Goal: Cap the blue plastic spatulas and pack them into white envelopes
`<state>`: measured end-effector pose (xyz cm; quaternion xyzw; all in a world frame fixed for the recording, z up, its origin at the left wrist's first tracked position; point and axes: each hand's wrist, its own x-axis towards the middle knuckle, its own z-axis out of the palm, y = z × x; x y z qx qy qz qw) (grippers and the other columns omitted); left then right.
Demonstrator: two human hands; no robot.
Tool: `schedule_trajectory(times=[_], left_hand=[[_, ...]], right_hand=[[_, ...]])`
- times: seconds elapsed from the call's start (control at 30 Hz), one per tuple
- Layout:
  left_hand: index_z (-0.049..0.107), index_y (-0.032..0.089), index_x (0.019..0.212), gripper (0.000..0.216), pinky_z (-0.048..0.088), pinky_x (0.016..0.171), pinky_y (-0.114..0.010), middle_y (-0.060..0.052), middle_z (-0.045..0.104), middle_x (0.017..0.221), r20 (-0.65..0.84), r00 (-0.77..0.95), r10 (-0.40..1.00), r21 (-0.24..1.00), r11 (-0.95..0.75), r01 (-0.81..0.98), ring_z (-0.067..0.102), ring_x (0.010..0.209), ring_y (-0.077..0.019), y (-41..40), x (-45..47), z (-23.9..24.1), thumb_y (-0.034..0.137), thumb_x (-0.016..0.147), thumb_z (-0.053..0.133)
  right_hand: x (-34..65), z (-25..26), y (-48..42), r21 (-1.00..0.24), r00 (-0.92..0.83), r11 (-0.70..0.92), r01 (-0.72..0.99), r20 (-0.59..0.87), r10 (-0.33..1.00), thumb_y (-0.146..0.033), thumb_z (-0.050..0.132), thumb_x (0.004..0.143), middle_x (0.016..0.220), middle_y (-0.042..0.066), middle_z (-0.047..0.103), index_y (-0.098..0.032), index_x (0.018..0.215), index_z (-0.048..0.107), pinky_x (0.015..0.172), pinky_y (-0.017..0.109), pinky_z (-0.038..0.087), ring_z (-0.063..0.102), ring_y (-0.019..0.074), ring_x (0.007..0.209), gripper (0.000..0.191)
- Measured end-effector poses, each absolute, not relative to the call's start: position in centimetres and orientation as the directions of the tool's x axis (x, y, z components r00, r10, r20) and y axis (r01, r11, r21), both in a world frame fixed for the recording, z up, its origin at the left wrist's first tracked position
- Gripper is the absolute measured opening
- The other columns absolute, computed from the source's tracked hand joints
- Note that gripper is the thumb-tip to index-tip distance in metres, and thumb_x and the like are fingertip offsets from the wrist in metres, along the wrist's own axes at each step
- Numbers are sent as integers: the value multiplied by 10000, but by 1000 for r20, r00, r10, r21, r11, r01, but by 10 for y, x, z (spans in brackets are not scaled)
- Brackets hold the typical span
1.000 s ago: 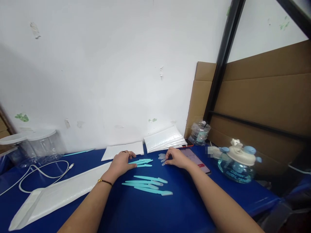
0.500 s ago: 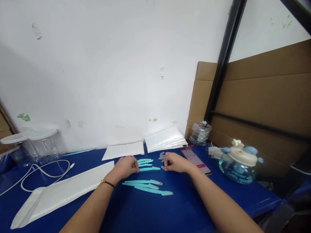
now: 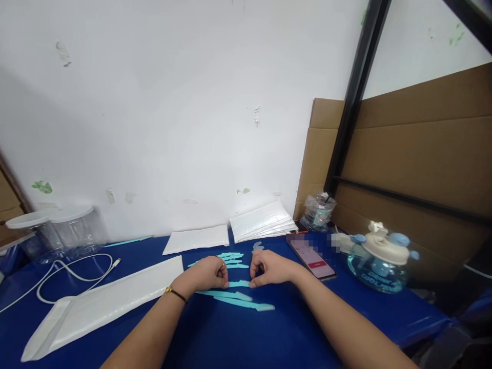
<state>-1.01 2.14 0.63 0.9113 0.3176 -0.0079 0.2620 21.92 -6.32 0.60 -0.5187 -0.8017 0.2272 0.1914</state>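
Note:
A turquoise eyebrow razor [image 3: 239, 284] lies just above the blue table [image 3: 219, 338] between both hands. My left hand [image 3: 210, 273] is closed in a pinch on its handle end. My right hand [image 3: 267, 267] has thumb and finger closed at the blade end, where a clear cap seems to sit, mostly hidden by the fingertips. Nearer me, two more capped razors [image 3: 244, 303] lie side by side. Beyond my left hand is a group of turquoise razors [image 3: 232, 259]. Several small clear caps [image 3: 257, 246] are piled behind my right hand.
A long white padded mailer [image 3: 111, 302] lies at left beside a white cable [image 3: 69, 265] and clear jars [image 3: 75, 233]. More white mailers [image 3: 263, 220] rest against the wall. A phone [image 3: 312, 257] and a blue-tinted bottle [image 3: 378, 261] stand at right.
My left hand has let go of one razor, now with the far group, and taken another from the near group. My right hand has moved slightly nearer, from the caps to the razor's tip.

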Motion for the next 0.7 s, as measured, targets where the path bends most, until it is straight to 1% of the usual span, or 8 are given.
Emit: schedule_trajectory(times=[0.1, 0.2, 0.33, 0.43, 0.5, 0.6, 0.67, 0.7], left_hand=[[656, 197, 735, 178, 354, 540, -219, -8, 641, 764, -97, 782, 616, 454, -671, 586, 551, 666, -146, 24, -9, 4, 347, 687, 571], [659, 194, 732, 172, 365, 577, -225, -20, 638, 797, -36, 753, 657, 437, -667, 603, 556, 686, -150, 30, -10, 4, 319, 696, 547], [654, 206, 740, 178, 379, 635, -243, -26, 629, 819, 44, 652, 757, 395, -613, 685, 566, 754, -176, 40, -14, 5, 355, 679, 578], [650, 218, 824, 274, 394, 681, -251, -30, 619, 894, 107, 645, 757, 408, -625, 666, 560, 831, -195, 38, -16, 10, 416, 635, 629], [660, 227, 832, 320, 398, 662, -240, -20, 618, 905, 45, 716, 697, 434, -659, 614, 561, 820, -190, 31, -17, 13, 445, 598, 661], [678, 225, 766, 282, 374, 560, -220, -2, 630, 809, -143, 806, 574, 461, -682, 567, 561, 723, -165, 21, -16, 16, 436, 579, 679], [674, 214, 730, 211, 351, 515, -216, 4, 628, 715, -221, 804, 552, 464, -666, 584, 551, 653, -149, 17, -13, 15, 394, 623, 644], [668, 209, 718, 180, 345, 507, -215, 5, 628, 693, -227, 795, 562, 462, -657, 596, 546, 633, -144, 16, -12, 14, 368, 649, 618]], right_hand=[[218, 1, -60, -563, -387, 352, 748, 62, 920, -361, 731, 650, 776, -5, 538, -190, 715, 691, 575, 203, 369, 494, 108, 670, 187], [229, -5, -52, -562, -339, 339, 755, 108, 934, -287, 697, 688, 782, 0, 540, -174, 702, 672, 559, 197, 369, 500, 105, 661, 116], [249, -7, -46, -540, -125, 244, 806, 248, 961, -233, 661, 704, 785, 15, 564, -162, 687, 659, 605, 214, 389, 530, 130, 702, 73], [255, -4, -46, -542, -33, 201, 816, 304, 952, -253, 667, 694, 800, 24, 580, -166, 713, 666, 626, 227, 399, 539, 147, 727, 89], [251, -2, -49, -572, -63, 233, 786, 301, 951, -269, 658, 705, 799, 23, 584, -169, 714, 668, 619, 224, 400, 542, 141, 715, 101], [239, 0, -54, -599, -170, 304, 741, 270, 948, -304, 644, 724, 794, 18, 583, -176, 708, 675, 602, 213, 394, 538, 126, 693, 133], [230, 1, -57, -604, -235, 316, 731, 212, 949, -348, 639, 732, 764, 12, 582, -180, 726, 680, 573, 208, 382, 524, 117, 660, 173], [227, 1, -58, -615, -267, 311, 725, 166, 949, -375, 638, 735, 741, 8, 583, -181, 750, 681, 557, 206, 376, 516, 113, 639, 199]])
